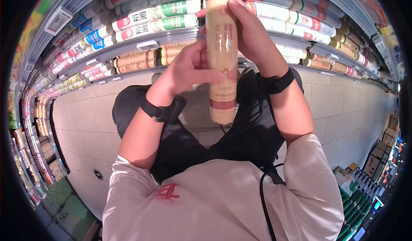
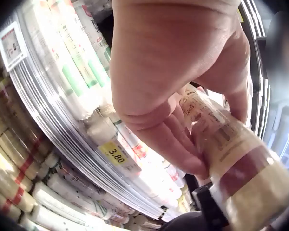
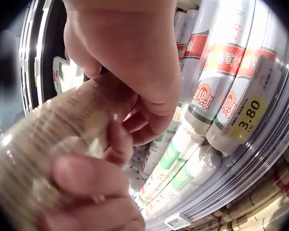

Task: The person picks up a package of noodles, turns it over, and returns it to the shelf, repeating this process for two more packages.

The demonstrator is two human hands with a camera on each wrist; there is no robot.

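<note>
A cream-coloured cylindrical packet (image 1: 222, 56) with dark red bands near both ends is held lengthwise in front of the body. The left hand (image 1: 191, 67) grips its middle, thumb across the front and fingers behind it. Near the top end, the right hand (image 1: 249, 30) holds the packet from the other side with its thumb on the edge. In the left wrist view the left hand (image 2: 178, 72) curls round the packet (image 2: 241, 163), its banded end towards the camera. The right wrist view shows both hands on the packet (image 3: 43, 139), the right hand (image 3: 130, 62) above.
Shelves of similar white, green and red packets (image 1: 159, 17) curve across the front and left. Lower down lie tan packets (image 1: 135, 60). Yellow price tags (image 3: 248, 118) mark the shelf edge. Tiled floor (image 1: 81, 116) surrounds the person's bent legs; green items (image 1: 356, 198) stand at the right.
</note>
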